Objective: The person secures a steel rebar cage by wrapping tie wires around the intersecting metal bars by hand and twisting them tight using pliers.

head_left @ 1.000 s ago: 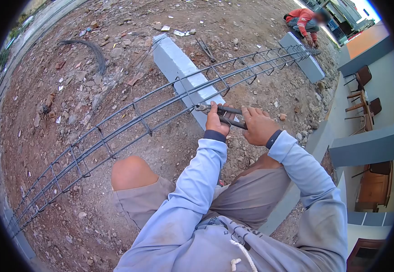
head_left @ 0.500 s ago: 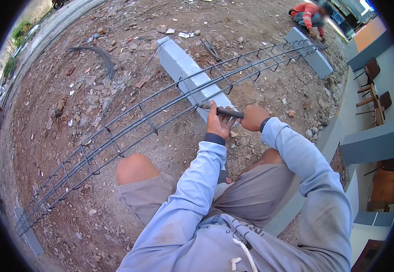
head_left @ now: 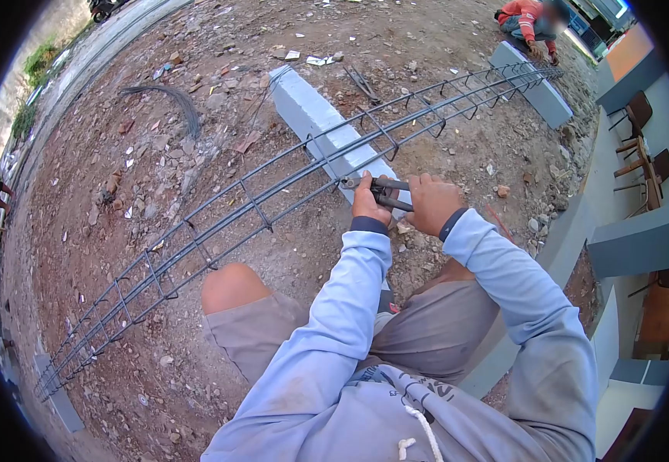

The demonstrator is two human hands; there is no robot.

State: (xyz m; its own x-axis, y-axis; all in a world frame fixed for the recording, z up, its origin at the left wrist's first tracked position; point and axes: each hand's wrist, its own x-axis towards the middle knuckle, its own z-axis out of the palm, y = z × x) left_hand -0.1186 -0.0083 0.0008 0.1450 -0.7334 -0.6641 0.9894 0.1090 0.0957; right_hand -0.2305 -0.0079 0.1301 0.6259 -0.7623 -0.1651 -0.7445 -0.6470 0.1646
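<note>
A dark pair of pincers has its jaws against the near bar of a long steel rebar cage. The two handles stand apart. My left hand is closed around the pincers just behind the jaws, its thumb along the top. At the handle ends, my right hand is closed on them, fingers partly hidden. Beneath the cage here lies a grey concrete block, set crosswise and holding the cage off the ground.
Grey blocks prop the cage's far end and left end. A crouching co-worker in red has hands near the far end. Bolt cutters and a bundle of wire lie on rubble. Chairs stand right.
The pincers' handles have spread apart. My right hand has moved slightly and turned, with its fingers now over the handles. My left hand has closed round the tool, where its fingers were loosely extended.
</note>
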